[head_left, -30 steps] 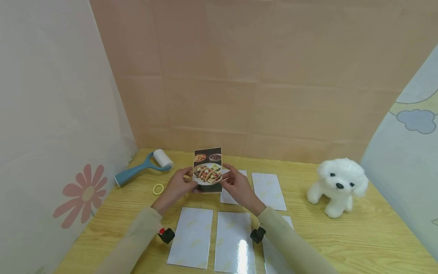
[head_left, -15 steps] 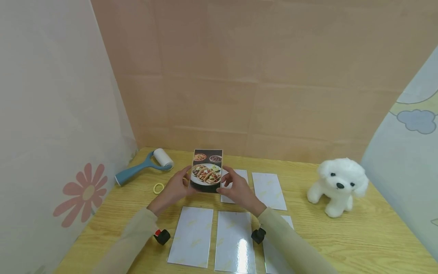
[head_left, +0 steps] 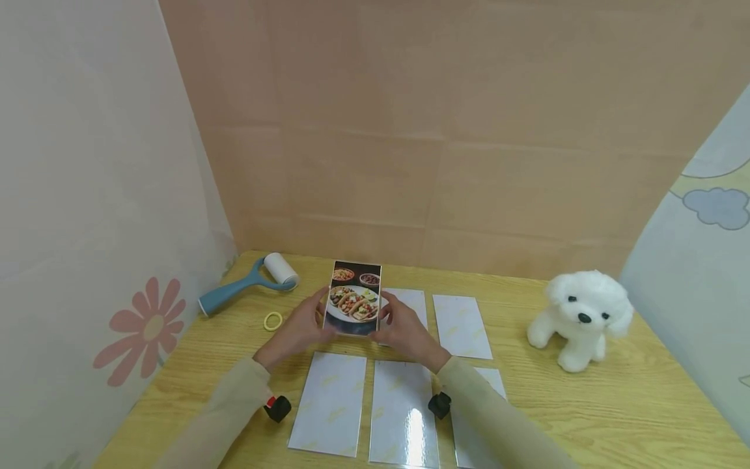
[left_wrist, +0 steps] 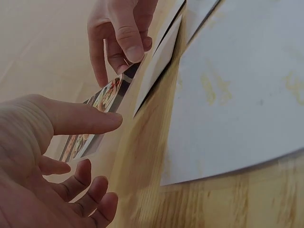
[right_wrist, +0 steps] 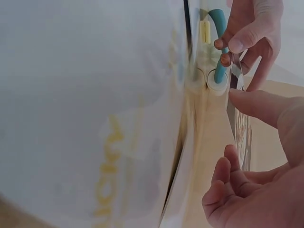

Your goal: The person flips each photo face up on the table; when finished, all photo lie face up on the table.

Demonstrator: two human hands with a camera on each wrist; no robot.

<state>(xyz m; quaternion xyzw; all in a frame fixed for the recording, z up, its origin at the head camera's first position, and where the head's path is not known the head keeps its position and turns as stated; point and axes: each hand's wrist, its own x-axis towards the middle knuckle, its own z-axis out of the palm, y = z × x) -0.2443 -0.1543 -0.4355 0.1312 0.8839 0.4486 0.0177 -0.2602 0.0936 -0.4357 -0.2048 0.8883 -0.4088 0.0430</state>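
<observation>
A photo card [head_left: 353,296] printed with a plate of tacos and two bowls is held up over the back of the table, its picture facing the head camera. My left hand [head_left: 297,327] holds its left edge, and my right hand [head_left: 407,331] grips the opposite edge low down. In the left wrist view the card [left_wrist: 107,97] is seen at a slant, with the left thumb [left_wrist: 88,118] across its near side. The right wrist view shows it nearly edge-on, between the right thumb [right_wrist: 259,105] and curled fingers.
White backing cards lie face down in two rows: one [head_left: 328,404] front left, one [head_left: 404,417] front middle, one [head_left: 463,326] behind. A blue-handled lint roller [head_left: 246,283] and a yellow ring [head_left: 272,321] are at left. At right stands a white plush dog [head_left: 580,319].
The taco card has turned to face the camera more squarely and tilted back, coming slightly lower. Both hands have shifted their hold along its edges. The things on the table have stayed put.
</observation>
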